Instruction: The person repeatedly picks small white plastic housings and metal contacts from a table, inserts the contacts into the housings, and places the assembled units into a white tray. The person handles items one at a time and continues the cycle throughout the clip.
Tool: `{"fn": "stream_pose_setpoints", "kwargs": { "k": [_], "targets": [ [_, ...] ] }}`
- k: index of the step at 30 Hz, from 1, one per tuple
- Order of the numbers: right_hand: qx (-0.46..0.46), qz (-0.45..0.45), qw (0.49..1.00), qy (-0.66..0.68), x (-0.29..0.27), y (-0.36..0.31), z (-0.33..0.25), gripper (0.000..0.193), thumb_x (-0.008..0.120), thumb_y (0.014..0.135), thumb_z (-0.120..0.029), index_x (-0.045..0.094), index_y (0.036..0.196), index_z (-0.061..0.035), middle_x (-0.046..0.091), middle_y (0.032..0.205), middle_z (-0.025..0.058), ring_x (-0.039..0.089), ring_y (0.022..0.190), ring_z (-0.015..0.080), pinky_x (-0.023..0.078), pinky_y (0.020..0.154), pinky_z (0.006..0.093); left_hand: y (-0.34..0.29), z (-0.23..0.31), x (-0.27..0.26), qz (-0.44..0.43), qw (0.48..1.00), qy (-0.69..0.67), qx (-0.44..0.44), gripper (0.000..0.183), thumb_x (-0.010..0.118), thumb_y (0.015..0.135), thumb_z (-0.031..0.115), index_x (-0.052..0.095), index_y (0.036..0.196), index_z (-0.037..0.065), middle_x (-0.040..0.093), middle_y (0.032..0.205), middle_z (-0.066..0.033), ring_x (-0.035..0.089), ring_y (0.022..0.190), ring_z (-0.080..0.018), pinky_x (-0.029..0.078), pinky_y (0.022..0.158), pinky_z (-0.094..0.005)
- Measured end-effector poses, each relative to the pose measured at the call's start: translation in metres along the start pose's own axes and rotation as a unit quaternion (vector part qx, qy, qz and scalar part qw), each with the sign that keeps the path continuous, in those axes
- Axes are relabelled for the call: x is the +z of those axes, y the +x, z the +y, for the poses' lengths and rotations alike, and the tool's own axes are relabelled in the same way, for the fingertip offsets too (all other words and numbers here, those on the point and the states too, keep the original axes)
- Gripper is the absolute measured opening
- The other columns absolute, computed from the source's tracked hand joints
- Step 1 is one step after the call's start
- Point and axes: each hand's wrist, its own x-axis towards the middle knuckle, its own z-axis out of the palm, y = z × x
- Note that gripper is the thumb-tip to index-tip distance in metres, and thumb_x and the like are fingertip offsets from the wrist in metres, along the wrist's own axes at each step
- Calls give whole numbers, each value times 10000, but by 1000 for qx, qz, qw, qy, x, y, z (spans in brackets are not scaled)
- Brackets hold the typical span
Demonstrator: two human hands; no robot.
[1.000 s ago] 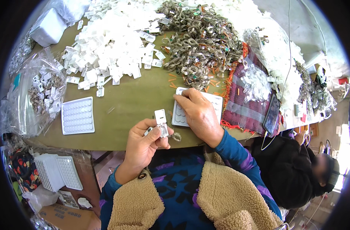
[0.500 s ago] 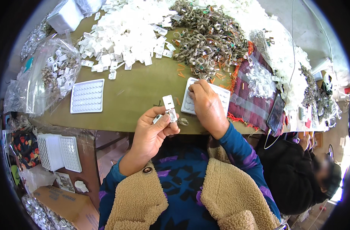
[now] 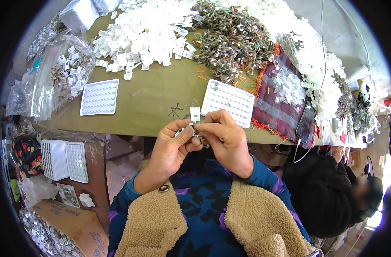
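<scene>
My left hand (image 3: 172, 147) is closed around a small white hinged plastic case (image 3: 195, 113), its lid standing up above the fingers. Another small white piece (image 3: 178, 132) sits between the fingers of the same hand. A loop of thin cord hangs below the case, partly hidden by my hands. My right hand (image 3: 229, 143) pinches at the open case with thumb and forefinger; whatever lies between those fingertips is too small to make out. Just beyond it is a white tray (image 3: 232, 97) with rows of round hollows, a few holding small dark pieces.
Heaps of white cases (image 3: 139, 34) and of corded pieces (image 3: 229, 38) cover the table's far side. A second tray (image 3: 99, 97) and a clear bag (image 3: 71, 68) lie left. At right are a plaid cloth (image 3: 272, 94), a phone (image 3: 306, 126) and a person in black (image 3: 319, 192).
My right hand has left the tray and come toward me to the case in my left hand, its fingertips now meeting there. The left hand keeps its hold on the case.
</scene>
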Motion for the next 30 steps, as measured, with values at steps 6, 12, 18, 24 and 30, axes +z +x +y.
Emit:
{"fn": "stream_pose_setpoints", "kwargs": {
  "k": [6, 12, 18, 24, 30],
  "targets": [
    [-54, 82, 994, -52, 6, 12, 6, 292, 681, 820, 114, 702, 1076, -25, 650, 917, 125, 663, 805, 247, 544, 701, 308, 2, 4, 3, 21, 1000, 19, 0, 188, 586, 1000, 92, 616, 1156, -10, 693, 946, -103, 699, 789, -159, 642, 747, -334],
    [-172, 66, 977, -110, 13, 17, 25, 427, 653, 708, 97, 667, 1127, 17, 668, 899, 158, 657, 790, 301, 534, 690, 373, 8, 9, 7, 94, 972, 211, 32, 156, 586, 993, 67, 621, 1111, -29, 685, 883, -107, 676, 708, -151, 625, 686, -315],
    [29, 170, 969, -175, -18, 45, 54, 244, 631, 861, 84, 677, 1084, -2, 708, 959, 141, 693, 798, 224, 537, 707, 315, 20, 23, 3, 98, 981, 167, 13, 106, 639, 908, 9, 610, 990, -51, 701, 885, -187, 691, 645, -196, 621, 597, -327],
    [-40, 111, 956, -267, -17, 59, 71, 223, 649, 852, 55, 687, 1066, 1, 691, 968, 150, 658, 870, 328, 528, 769, 373, 26, 29, 3, 99, 979, 177, -1, 90, 637, 893, 5, 588, 952, -43, 700, 891, -197, 676, 605, -193, 604, 566, -323],
    [-19, 71, 958, -276, -22, 57, 75, 225, 647, 858, 35, 678, 1079, 5, 674, 977, 156, 654, 890, 343, 526, 771, 386, 28, 29, 5, 103, 978, 180, 1, 110, 617, 912, 38, 599, 1002, -21, 691, 887, -176, 664, 623, -173, 613, 578, -319]
  ]
}}
